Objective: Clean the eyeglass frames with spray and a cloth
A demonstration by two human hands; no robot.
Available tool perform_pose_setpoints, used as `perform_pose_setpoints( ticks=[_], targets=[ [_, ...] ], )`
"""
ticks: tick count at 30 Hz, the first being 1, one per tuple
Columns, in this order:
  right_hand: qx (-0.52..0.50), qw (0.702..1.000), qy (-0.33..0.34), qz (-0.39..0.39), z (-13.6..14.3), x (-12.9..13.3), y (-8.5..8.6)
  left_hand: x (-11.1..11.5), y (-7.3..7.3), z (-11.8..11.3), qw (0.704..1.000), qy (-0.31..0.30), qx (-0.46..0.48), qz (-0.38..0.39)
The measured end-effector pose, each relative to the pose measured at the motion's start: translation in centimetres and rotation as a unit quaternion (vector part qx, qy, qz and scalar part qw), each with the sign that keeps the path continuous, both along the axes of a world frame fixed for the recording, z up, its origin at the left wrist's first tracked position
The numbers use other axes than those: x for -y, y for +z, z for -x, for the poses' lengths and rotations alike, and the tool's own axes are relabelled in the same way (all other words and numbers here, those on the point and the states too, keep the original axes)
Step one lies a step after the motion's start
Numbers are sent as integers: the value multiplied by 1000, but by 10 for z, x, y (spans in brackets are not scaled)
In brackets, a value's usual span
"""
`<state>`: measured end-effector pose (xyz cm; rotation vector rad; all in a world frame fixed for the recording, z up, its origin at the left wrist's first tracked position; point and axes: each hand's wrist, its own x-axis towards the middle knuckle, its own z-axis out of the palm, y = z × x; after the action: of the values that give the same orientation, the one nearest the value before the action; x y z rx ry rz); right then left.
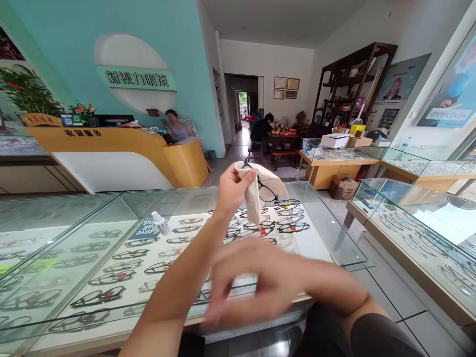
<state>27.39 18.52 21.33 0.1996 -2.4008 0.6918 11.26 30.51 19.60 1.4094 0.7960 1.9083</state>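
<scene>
Raised above the glass counter, my left hand point(236, 186) is closed on a pair of dark-framed eyeglasses point(267, 191) and a cream cleaning cloth point(254, 202). The cloth wraps part of the frame and hangs down below my fingers, while one lens rim sticks out to the right. My right hand point(256, 285) is lower and nearer to me, over the front of the counter, apart from the glasses. Motion smears its curled fingers, so I cannot make out whether they hold anything. A small white spray bottle point(160, 223) stands on the counter, left of my left forearm.
Rows of eyeglasses point(107, 277) lie inside the glass display counter point(323, 238). More display cases point(416, 233) stand to the right, with a cardboard box point(344, 187) on the floor. One person point(180, 126) sits behind the reception desk point(186, 158), another point(262, 130) at a table further back.
</scene>
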Motion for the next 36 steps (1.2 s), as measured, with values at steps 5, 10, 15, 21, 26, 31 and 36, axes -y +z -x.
perform_pose_setpoints(
  ticks=[5, 10, 15, 21, 26, 31, 36],
  targets=[
    [-198, 896, -395, 54, -33, -75, 3, 6, 8, -4, 999, 37, 6, -34],
    [-142, 924, -332, 124, -41, -119, 19, 5, 22, -7, 998, 40, -6, -54],
    [-78, 930, -199, 299, -31, -145, 23, 0, 24, -6, 1000, 9, 16, -18],
    [-95, 857, -122, 491, -7, -170, 9, -6, 18, 2, 1000, 7, 10, -3],
    [-64, 869, -90, 482, -11, -170, 7, 2, 16, 12, 995, -64, -64, 45],
    [-35, 889, -57, 453, -6, -159, 4, 3, 10, 8, 998, 0, -58, -5],
    [-26, 891, -54, 450, 0, -149, 0, 6, 11, 10, 992, 108, -49, -47]
  ],
)
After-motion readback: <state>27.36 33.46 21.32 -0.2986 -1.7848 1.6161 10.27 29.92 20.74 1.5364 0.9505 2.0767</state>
